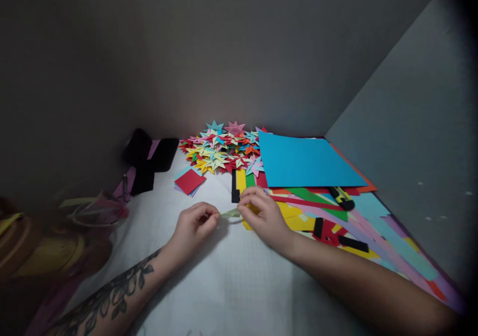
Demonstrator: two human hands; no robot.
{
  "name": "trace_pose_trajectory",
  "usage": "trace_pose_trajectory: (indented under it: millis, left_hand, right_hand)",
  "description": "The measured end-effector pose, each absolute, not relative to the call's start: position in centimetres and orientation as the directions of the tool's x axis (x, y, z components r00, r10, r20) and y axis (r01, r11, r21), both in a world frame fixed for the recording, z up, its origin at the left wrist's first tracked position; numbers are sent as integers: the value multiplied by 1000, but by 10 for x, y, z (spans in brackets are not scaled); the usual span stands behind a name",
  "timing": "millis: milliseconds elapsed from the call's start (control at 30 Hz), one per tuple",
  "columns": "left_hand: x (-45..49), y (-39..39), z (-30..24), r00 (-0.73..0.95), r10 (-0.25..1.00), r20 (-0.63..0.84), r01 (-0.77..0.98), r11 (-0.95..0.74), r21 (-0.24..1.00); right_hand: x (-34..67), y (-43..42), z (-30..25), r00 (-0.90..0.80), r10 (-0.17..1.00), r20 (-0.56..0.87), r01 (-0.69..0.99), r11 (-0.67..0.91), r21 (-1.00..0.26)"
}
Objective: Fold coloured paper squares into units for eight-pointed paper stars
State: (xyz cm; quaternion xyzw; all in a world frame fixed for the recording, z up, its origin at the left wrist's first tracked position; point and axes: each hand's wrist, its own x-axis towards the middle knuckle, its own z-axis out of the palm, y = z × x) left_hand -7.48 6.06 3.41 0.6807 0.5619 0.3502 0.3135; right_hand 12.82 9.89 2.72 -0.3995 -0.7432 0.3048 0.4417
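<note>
The left hand (199,220) and right hand (263,217) are pinching pale paper (230,213) (a cutter (342,198) is lying by blue card (308,162)).

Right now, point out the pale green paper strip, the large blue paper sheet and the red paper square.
Pale green paper strip (230,213): head view, its visible middle.
Large blue paper sheet (309,162): head view, middle of its face.
Red paper square (190,181): head view, top face centre.

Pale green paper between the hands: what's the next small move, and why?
Probably press a fold into the pale green paper with the right hand while the left hand steadies it: the fingertips hold it from opposite sides, and the paper stars piled behind look folded. Its present creases are too blurred to tell.
</note>
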Motion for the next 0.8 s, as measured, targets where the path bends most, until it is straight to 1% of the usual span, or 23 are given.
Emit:
trace_pose_trajectory:
  millis: [67, 167, 233, 267, 333, 467, 633, 700, 800]
  left_hand:
    - [-76, 63, 34, 28, 999, 33, 487, -42, 872]
    - [-75, 65, 32, -98, 990, -96, 339, 124, 933]
    - [-71, 65, 32, -112, 980, -166, 230, 188, 955]
    - [-68, 65, 31, -106, 976, -191, 186, 208, 960]
    - [-63, 63, 32, -86, 970, -226, 140, 237, 961]
    - [-57, 59, 32, -49, 967, -251, 191, 256, 947]
    - [-59, 57, 33, 29, 980, -195, 318, 176, 932]
    - [-60, 57, 34, 63, 984, -169, 337, 139, 931]
    - [-62, 57, 35, 80, 983, -166, 335, 130, 933]
  right_hand:
    - [132, 106, 29, -214, 913, 346, 270, 396, -878]
    - [133, 112, 27, -134, 952, 275, 177, 296, -939]
    - [128, 108, 24, -178, 965, 192, 58, 206, -977]
    - [124, 105, 22, -238, 963, 128, 0, 132, -991]
    - [115, 97, 18, -297, 954, 49, -87, 24, -996]
    - [105, 88, 19, -338, 940, -43, -102, -82, -991]
    - [109, 88, 23, -269, 962, -54, -52, -71, -996]
    - [110, 89, 23, -272, 961, -54, -42, -68, -997]
    - [112, 92, 21, -287, 956, -55, -57, -74, -996]
